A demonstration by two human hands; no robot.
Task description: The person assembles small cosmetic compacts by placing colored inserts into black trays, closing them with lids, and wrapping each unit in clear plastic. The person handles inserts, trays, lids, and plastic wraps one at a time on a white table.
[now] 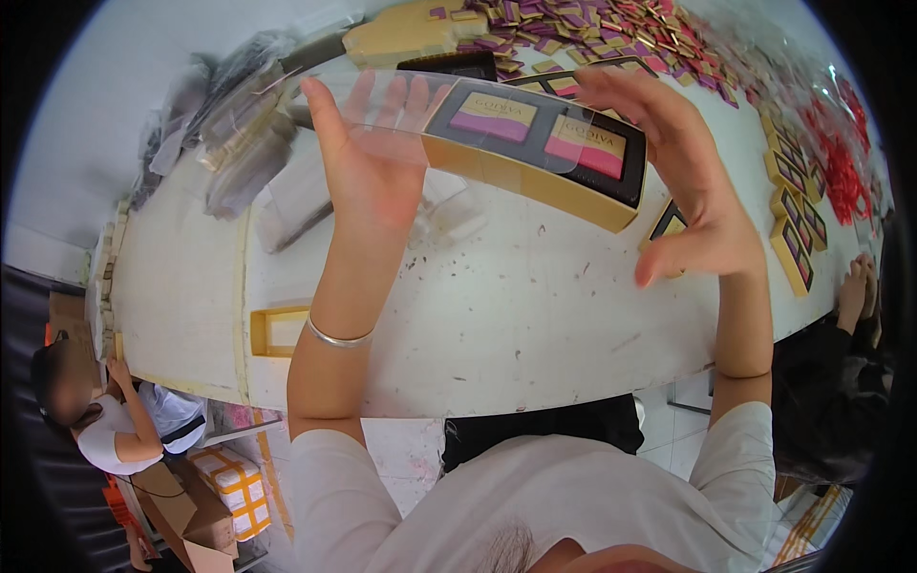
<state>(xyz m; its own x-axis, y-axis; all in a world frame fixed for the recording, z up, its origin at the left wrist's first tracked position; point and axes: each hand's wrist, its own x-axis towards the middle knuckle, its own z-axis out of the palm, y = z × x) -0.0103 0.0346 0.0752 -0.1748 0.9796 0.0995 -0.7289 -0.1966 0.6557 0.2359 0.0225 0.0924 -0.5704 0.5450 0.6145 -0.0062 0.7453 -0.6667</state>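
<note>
Above the white table, my left hand [377, 181] grips a clear plastic sleeve [403, 143] between the thumb and the fingers behind it. The sleeve covers most of a gold box [535, 183], whose right end sticks out bare. Inside the box's dark tray lie a gold-and-purple wrapped chocolate [492, 116] and a gold-and-pink wrapped chocolate [586, 145]. Beside the box's right end, my right hand [702, 181] is open, its fingers curved and its thumb well apart. Whether its fingertips touch the box's far edge, I cannot tell.
Loose wrapped chocolates [611, 33] are heaped at the back. Small filled boxes [791, 244] and red ribbon [842, 181] lie at the right. A gold frame-like box part [277, 331] sits near the front left. Plastic bags [244, 153] lie back left. A person [119, 430] is at the left.
</note>
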